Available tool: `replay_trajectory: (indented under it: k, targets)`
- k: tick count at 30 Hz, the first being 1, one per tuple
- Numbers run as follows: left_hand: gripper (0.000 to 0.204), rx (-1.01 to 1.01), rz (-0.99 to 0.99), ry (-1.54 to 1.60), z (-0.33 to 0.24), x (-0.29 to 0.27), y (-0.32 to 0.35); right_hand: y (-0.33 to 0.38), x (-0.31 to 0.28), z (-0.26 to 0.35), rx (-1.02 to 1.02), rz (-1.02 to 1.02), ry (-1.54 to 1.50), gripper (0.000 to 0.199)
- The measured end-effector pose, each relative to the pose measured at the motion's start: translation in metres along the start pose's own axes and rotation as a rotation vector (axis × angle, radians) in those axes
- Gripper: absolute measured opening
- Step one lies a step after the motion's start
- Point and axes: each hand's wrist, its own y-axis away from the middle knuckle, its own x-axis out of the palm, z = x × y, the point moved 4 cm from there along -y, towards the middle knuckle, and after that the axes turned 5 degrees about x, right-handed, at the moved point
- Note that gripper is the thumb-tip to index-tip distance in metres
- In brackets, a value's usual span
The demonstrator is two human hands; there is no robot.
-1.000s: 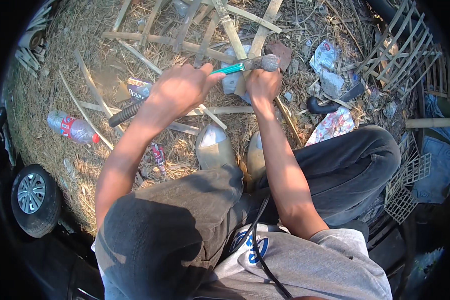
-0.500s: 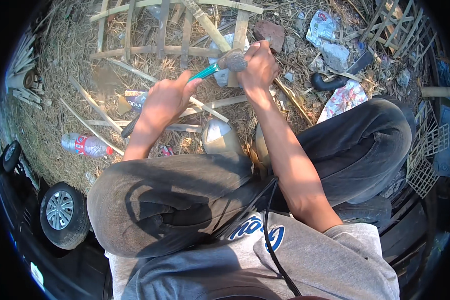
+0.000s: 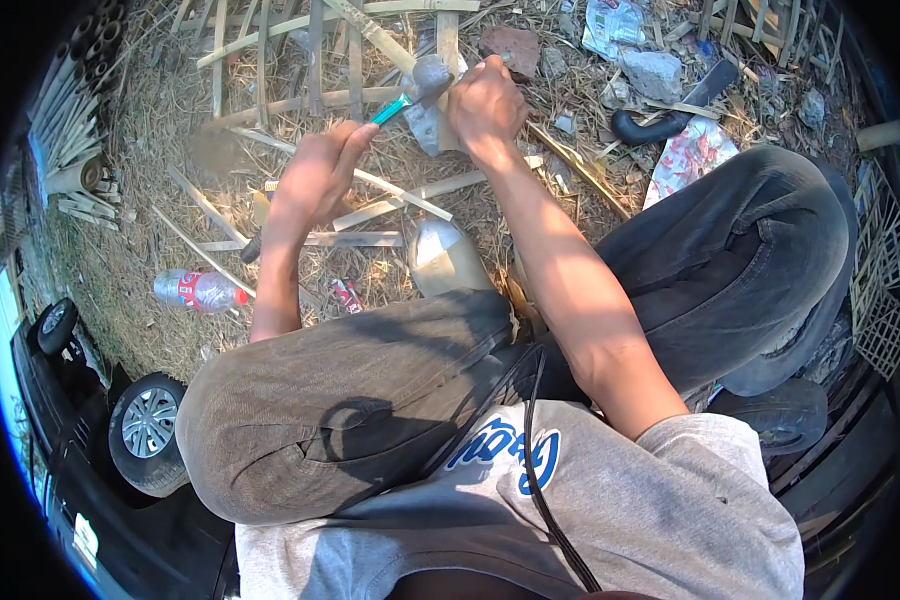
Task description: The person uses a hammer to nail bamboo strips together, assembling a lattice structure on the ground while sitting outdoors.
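My left hand (image 3: 315, 175) is wrapped round a hammer (image 3: 392, 110) with a teal shaft and a dark grip end. The hammer's grey, rounded head is beside the knuckles of my right hand (image 3: 488, 108), over a bamboo lattice (image 3: 316, 60) on the ground. My right hand is closed at the lattice's near right part, on an upright bamboo slat (image 3: 448, 40). Its fingertips are partly hidden, so anything small pinched there cannot be made out. A thicker bamboo piece (image 3: 375, 35) slants across the lattice toward the hammer head.
A machete (image 3: 705, 95) with a black curved handle lies to the right, near stones (image 3: 653, 75) and a reddish brick (image 3: 510, 50). Loose bamboo strips (image 3: 205, 205) and a plastic bottle (image 3: 200, 290) are on the left. Bundled bamboo (image 3: 65, 150) and a wheeled vehicle (image 3: 150, 425) stand farther left.
The hammer head has risen a little and moved left, now tilted up against the lattice crossing. My view has shifted slightly; both hands keep their holds.
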Motion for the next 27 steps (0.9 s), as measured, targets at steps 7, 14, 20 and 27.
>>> replay_trajectory:
  k: [7, 14, 20, 27]
  targets:
    - [0.053, 0.007, -0.119, -0.109, -0.024, 0.003, 0.002, -0.001, 0.004, -0.002, 0.004, 0.02, -0.018, 0.027]
    - [0.061, -0.137, -0.11, 0.047, -0.005, 0.011, -0.004, -0.004, 0.003, -0.007, 0.013, 0.1, -0.122, 0.033]
    - [0.059, -0.141, -0.339, 0.412, 0.006, 0.021, 0.031, 0.0, -0.017, 0.002, -0.068, 0.08, -0.128, 0.048]
    - [0.066, -0.066, -0.422, 0.826, -0.03, 0.028, 0.013, 0.0, -0.065, 0.001, 0.005, 0.208, -0.513, 0.058]
